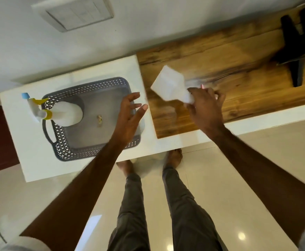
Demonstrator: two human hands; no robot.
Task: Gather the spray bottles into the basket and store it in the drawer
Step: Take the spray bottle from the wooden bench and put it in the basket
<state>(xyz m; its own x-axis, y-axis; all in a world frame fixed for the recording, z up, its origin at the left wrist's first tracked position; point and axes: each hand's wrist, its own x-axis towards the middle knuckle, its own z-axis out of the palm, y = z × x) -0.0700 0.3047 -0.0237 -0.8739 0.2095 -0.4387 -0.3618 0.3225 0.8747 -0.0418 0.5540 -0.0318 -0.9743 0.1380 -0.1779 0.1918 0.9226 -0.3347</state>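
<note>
A grey perforated basket [101,91] sits on the white cabinet top [30,147]. Inside it, at the left end, lies a white spray bottle [66,113] with a yellow and blue nozzle that sticks out over the rim. My left hand [130,111] hovers open over the basket's right edge, holding nothing. My right hand [206,104] grips a second white spray bottle [169,86] by its neck, tilted above the wooden surface [238,73], its base pointing up and left. Its trigger head is hidden in my fingers.
A black stand or object [296,42] rests on the wooden surface at the far right. A white switch plate [72,13] is on the wall behind. My legs and bare feet stand on the glossy tiled floor [238,160] in front of the cabinet.
</note>
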